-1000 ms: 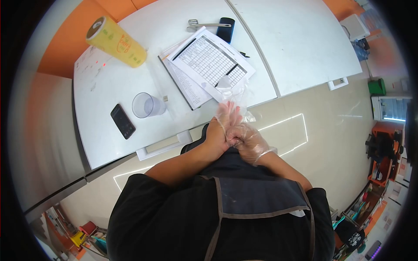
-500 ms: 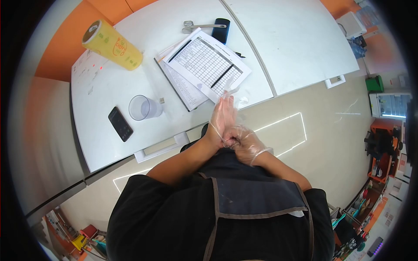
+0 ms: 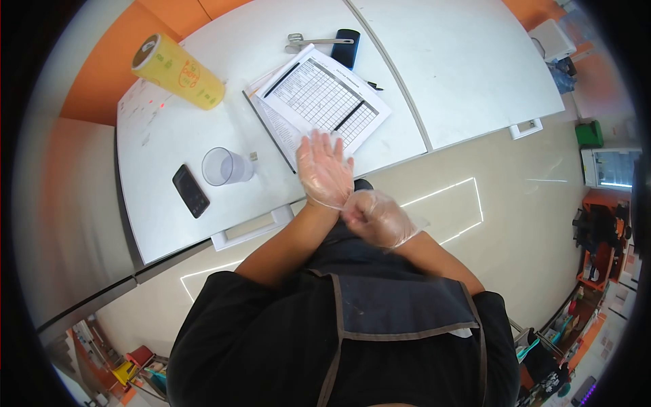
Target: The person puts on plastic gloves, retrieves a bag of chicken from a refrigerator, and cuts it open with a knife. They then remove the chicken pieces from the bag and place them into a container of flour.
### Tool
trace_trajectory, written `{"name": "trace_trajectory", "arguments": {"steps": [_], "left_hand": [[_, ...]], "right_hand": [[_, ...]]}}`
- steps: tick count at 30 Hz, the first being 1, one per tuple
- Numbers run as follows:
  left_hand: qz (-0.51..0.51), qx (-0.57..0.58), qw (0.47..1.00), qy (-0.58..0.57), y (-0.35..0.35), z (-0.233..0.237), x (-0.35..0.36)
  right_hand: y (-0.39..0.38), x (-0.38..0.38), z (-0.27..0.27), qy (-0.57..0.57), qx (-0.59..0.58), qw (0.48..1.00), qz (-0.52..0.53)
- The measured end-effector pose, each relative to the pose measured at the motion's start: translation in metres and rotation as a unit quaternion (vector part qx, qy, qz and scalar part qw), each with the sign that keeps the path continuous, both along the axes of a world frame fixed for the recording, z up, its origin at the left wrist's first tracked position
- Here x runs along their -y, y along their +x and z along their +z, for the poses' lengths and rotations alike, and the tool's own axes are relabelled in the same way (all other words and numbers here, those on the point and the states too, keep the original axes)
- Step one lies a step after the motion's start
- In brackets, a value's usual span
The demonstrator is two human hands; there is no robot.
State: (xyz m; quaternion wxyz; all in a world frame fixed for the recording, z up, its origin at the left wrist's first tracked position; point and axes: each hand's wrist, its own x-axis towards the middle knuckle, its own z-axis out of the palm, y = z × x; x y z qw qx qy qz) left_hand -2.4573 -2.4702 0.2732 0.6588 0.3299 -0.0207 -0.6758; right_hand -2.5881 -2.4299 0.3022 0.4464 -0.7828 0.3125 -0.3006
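Left hand [image 3: 324, 168]: gloved, fingers spread flat, holding nothing (above the papers [image 3: 325, 95] on the worktop [image 3: 190, 136]). Right hand [image 3: 376, 218]: gloved, fingers curled onto the left glove cuff [image 3: 324, 202].

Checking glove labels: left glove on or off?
On: clear glove covers the left hand to the wrist, fingers spread; right hand at its cuff.

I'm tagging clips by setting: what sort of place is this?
Probably a food or drink shop's counter: clear gloves on the left hand and right hand, an apron, a yellow cup near a checklist.
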Motion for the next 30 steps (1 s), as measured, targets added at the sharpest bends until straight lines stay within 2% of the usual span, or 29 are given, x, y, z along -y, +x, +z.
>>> {"name": "trace_trajectory", "arguments": {"steps": [1,2,4,5,6,7,8,9,10,11,13,14,15,16,19,21,23,26,28,30], "left_hand": [[0.052,-0.003,0.998,-0.020,0.002,0.003,-0.002],[0.053,-0.001,0.998,-0.021,0.003,0.009,-0.005],[0.132,0.021,0.987,-0.087,0.003,0.026,-0.012],[0.132,0.023,0.987,-0.087,0.002,0.034,-0.013],[0.166,0.008,0.975,-0.144,0.002,0.044,-0.014],[0.201,-0.006,0.959,-0.200,0.001,0.052,-0.015],[0.203,-0.004,0.958,-0.201,0.002,0.059,-0.016],[0.218,0.001,0.934,-0.282,0.003,0.065,-0.018],[0.232,0.008,0.903,-0.361,0.004,0.072,-0.019],[0.238,0.013,0.902,-0.360,0.006,0.081,-0.022],[0.311,0.103,0.857,-0.397,0.010,0.100,-0.028],[0.317,0.110,0.855,-0.395,0.015,0.105,-0.035],[0.332,0.105,0.864,-0.363,0.021,0.110,-0.046],[0.345,0.099,0.872,-0.332,0.025,0.111,-0.057],[0.388,0.161,0.858,-0.294,0.031,0.103,-0.093],[0.420,0.182,0.843,-0.283,0.037,0.100,-0.117],[0.495,0.217,0.805,-0.246,0.044,0.098,-0.143],[0.506,0.239,0.779,-0.283,0.055,0.094,-0.181],[0.524,0.212,0.763,-0.314,0.058,0.100,-0.205],[0.589,0.191,0.728,-0.293,0.060,0.118,-0.224]], "right_hand": [[0.000,-0.001,-0.008,-0.151,-0.029,0.983,-0.102],[0.003,0.004,-0.005,-0.151,-0.026,0.983,-0.102],[0.015,0.017,0.001,-0.259,0.035,0.936,-0.234],[0.023,0.017,0.000,-0.244,0.040,0.934,-0.259],[0.026,0.020,-0.001,-0.244,0.043,0.934,-0.259],[0.027,0.024,-0.003,-0.177,-0.003,0.960,-0.216],[0.028,0.027,-0.003,-0.109,-0.048,0.978,-0.170],[0.033,0.025,0.004,-0.067,-0.130,0.981,-0.129],[0.039,0.022,-0.006,-0.077,-0.149,0.982,-0.089],[0.045,0.015,-0.017,-0.086,-0.168,0.981,-0.048],[0.056,0.000,0.014,0.054,-0.184,0.977,0.092],[0.055,-0.006,0.020,0.071,-0.189,0.962,0.186],[0.052,-0.021,0.019,0.075,-0.063,0.980,0.173],[0.051,-0.029,0.018,0.043,-0.067,0.969,0.234],[0.053,-0.050,-0.001,0.001,0.005,0.972,0.237],[0.055,-0.054,0.012,-0.013,0.036,0.978,0.205],[0.064,-0.062,0.015,-0.001,0.033,0.975,0.219],[0.081,-0.078,0.018,0.008,0.044,0.969,0.243],[0.095,-0.095,0.016,0.002,0.059,0.965,0.257],[0.112,-0.114,0.011,0.033,0.053,0.952,0.300]]}}
